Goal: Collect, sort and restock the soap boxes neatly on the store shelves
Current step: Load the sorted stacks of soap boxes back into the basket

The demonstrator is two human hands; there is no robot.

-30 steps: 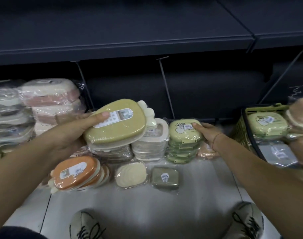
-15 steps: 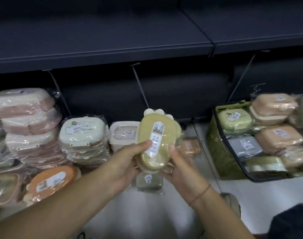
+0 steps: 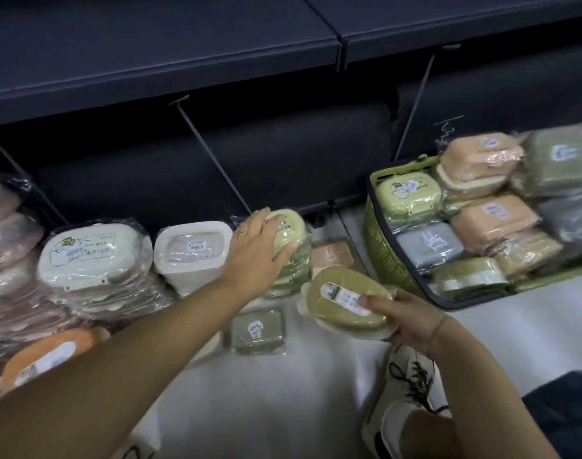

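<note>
My right hand (image 3: 403, 318) grips an olive foot-shaped soap box (image 3: 344, 301) with a white label, low over the floor. My left hand (image 3: 261, 251) lies with spread fingers on top of a stack of light green soap boxes (image 3: 291, 250) on the floor in front of the dark shelf (image 3: 170, 61). Left of that stack stand a cream box stack (image 3: 191, 253) and a white rounded stack (image 3: 94, 263). A green basket (image 3: 382, 246) at the right holds several wrapped boxes in green, peach and grey.
A small grey-green box (image 3: 258, 331) and a peach box (image 3: 331, 256) lie on the floor near the green stack. An orange box (image 3: 44, 357) and pink stacks (image 3: 4, 250) sit at the left. My shoe (image 3: 405, 395) is below the right hand.
The olive box passed from both hands to my right hand alone and moved down to the right. My left hand let go and reached onto the green stack. The view swung right.
</note>
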